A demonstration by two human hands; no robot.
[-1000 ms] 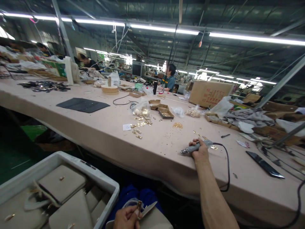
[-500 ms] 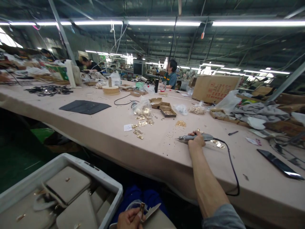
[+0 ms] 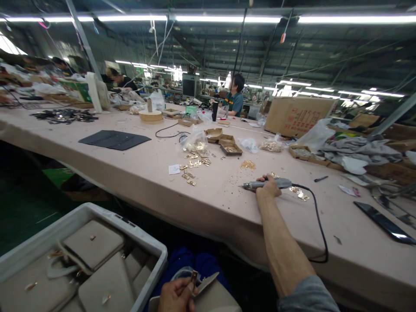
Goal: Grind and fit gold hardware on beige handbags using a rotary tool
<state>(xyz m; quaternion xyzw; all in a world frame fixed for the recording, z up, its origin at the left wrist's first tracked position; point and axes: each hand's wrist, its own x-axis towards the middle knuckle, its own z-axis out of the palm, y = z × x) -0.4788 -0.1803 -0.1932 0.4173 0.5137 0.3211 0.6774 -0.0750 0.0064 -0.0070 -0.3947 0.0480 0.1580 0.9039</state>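
My right hand (image 3: 269, 187) is wrapped round a grey electric screwdriver (image 3: 282, 183), which lies level just over the table with its bit pointing left. A black cord runs from its back end. Close to the bit are scattered tiny screws and a small heap of gold screws (image 3: 248, 165). Low in the view, my left hand (image 3: 177, 296) pinches a small gold metal plate (image 3: 194, 277). Beside it is the raised flap of a beige bag (image 3: 214, 299) on my lap. Part of the bag is cut off by the lower edge.
To the left, a white crate (image 3: 143, 242) holds several beige bags. Gold plates (image 3: 191, 175), cardboard trays (image 3: 231, 149) and a black sheet (image 3: 115, 139) lie on the table (image 3: 156, 186). A phone-like black slab (image 3: 385, 221) is at the right. Other people sit farther back.
The view has tilted slightly, so the table appears a little higher. Both hands keep their hold; the screwdriver stays near the small screws.
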